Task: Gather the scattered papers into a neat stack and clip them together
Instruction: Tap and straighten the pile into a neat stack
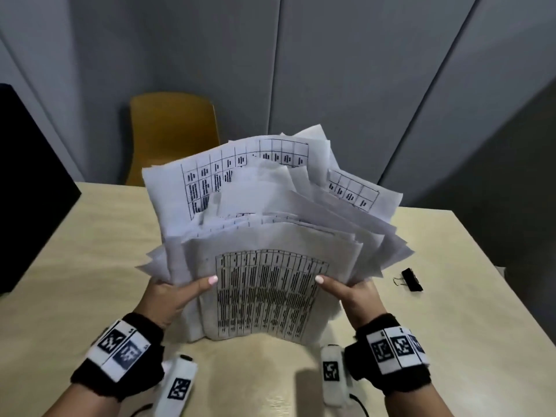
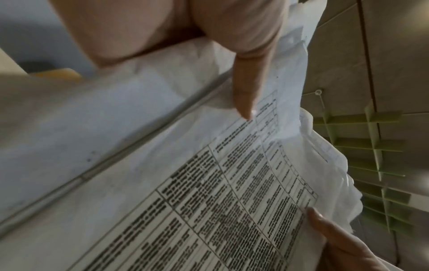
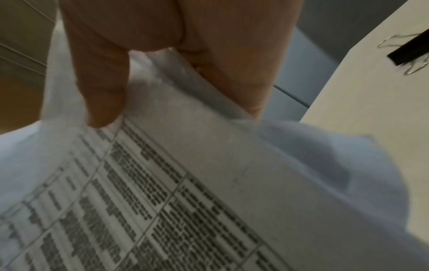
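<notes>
An uneven bundle of white papers (image 1: 270, 236) printed with tables stands on its lower edge on the beige table (image 1: 90, 266), leaning away from me, sheets fanned out at the top. My left hand (image 1: 177, 293) grips its left side, thumb on the front sheet. My right hand (image 1: 349, 291) grips the right side the same way. The left wrist view has the left thumb (image 2: 246, 102) pressed on the papers (image 2: 209, 183), and the right thumb shows low at the far edge. In the right wrist view my thumb (image 3: 104, 102) lies on the papers (image 3: 185, 183). A black binder clip (image 1: 411, 279) (image 3: 408, 49) lies on the table, right of the bundle.
A mustard-yellow chair (image 1: 171, 130) stands behind the table's far edge. A dark object (image 1: 27, 188) sits at the far left. Grey wall panels close off the back. Bare tabletop stretches in front of and to both sides of the bundle.
</notes>
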### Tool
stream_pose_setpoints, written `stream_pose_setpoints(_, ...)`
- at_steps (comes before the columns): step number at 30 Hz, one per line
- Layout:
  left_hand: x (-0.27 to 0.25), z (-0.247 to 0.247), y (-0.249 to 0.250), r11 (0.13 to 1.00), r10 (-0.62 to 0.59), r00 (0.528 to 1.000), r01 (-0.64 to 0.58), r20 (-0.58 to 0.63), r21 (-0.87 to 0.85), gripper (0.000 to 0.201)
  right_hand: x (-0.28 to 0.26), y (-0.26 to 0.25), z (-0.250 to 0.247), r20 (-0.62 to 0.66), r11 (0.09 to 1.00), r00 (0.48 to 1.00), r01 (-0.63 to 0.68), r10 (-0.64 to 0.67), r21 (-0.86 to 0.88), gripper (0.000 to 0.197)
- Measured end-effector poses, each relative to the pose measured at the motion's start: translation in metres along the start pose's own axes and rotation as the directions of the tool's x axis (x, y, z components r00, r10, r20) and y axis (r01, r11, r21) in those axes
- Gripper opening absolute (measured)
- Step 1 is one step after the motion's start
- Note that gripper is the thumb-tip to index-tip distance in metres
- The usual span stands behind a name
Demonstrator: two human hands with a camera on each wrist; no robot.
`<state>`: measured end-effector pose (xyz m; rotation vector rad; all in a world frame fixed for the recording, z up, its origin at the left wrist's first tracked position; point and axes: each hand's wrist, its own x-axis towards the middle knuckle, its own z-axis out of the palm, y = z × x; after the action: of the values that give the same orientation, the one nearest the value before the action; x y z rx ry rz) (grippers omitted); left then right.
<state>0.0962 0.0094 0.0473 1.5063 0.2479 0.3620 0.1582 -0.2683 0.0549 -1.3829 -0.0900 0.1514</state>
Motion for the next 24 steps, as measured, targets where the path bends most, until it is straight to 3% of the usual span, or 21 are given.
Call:
stream_pose_setpoints(3,0.001,-0.001,-0.002,0.999,-0.040,0.996,0.043,-0.078,0.029,0.028,0.005,0.005,-0.001,-0.067,1.000,0.998,0.008,-0.006,0.018,0.077)
stream_pose_setpoints(7,-0.001,-0.015,-0.005,0.993,-0.115,0.992,0.115,0.042,0.009,0.079,0.001,0.006,-0.008,-0.038,0.999,0.999,-0.028,0.029,0.037,0.095)
stream_pose_setpoints(9,-0.003,-0.014,-0.007,0.989,-0.149,0.982,0.150,0.113,-0.005,0.088,-0.001,0.006,-0.006,0.011,0.997,0.997,-0.070,0.070,0.027,0.090)
stream_pose_setpoints(11,0.000,-0.009,-0.008,0.985,-0.170,0.980,0.171,0.099,0.001,0.077,0.001,0.008,-0.004,0.006,0.998,0.998,-0.068,0.068,0.005,0.084)
stream_pose_setpoints(12,0.000,-0.006,-0.006,0.985,-0.169,0.982,0.170,0.087,0.002,0.059,0.002,0.009,-0.004,-0.017,0.998,0.998,-0.056,0.055,-0.033,0.078)
stream_pose_setpoints(14,-0.002,-0.003,0.003,0.992,-0.125,0.991,0.124,0.055,0.013,0.028,0.005,0.006,-0.008,-0.037,0.994,0.999,-0.033,0.030,-0.100,0.040)
stream_pose_setpoints(15,-0.001,-0.005,0.006,0.997,-0.081,0.995,0.080,0.050,0.020,0.031,0.004,0.001,-0.009,-0.022,0.994,1.000,-0.001,-0.001,-0.113,0.027)
stream_pose_setpoints(18,0.002,-0.014,0.015,0.999,0.037,0.995,-0.037,0.097,-0.005,0.036,0.004,-0.007,-0.017,0.037,0.993,0.997,0.064,-0.061,-0.096,0.032)
stream_pose_setpoints(19,0.004,-0.018,0.016,0.999,0.051,0.990,-0.051,0.129,-0.011,0.048,0.003,-0.009,-0.020,0.050,0.995,0.997,0.070,-0.067,-0.068,0.034)
stream_pose_setpoints(21,0.004,-0.022,0.016,0.999,0.035,0.988,-0.033,0.150,-0.017,0.067,0.003,-0.007,-0.023,0.067,0.999,0.996,0.054,-0.054,-0.006,0.042)
stream_pose_setpoints(24,-0.001,-0.014,0.018,0.998,0.052,0.976,-0.041,0.210,-0.054,0.067,0.003,-0.003,-0.017,0.100,1.000,0.995,-0.002,0.003,-0.014,0.063)
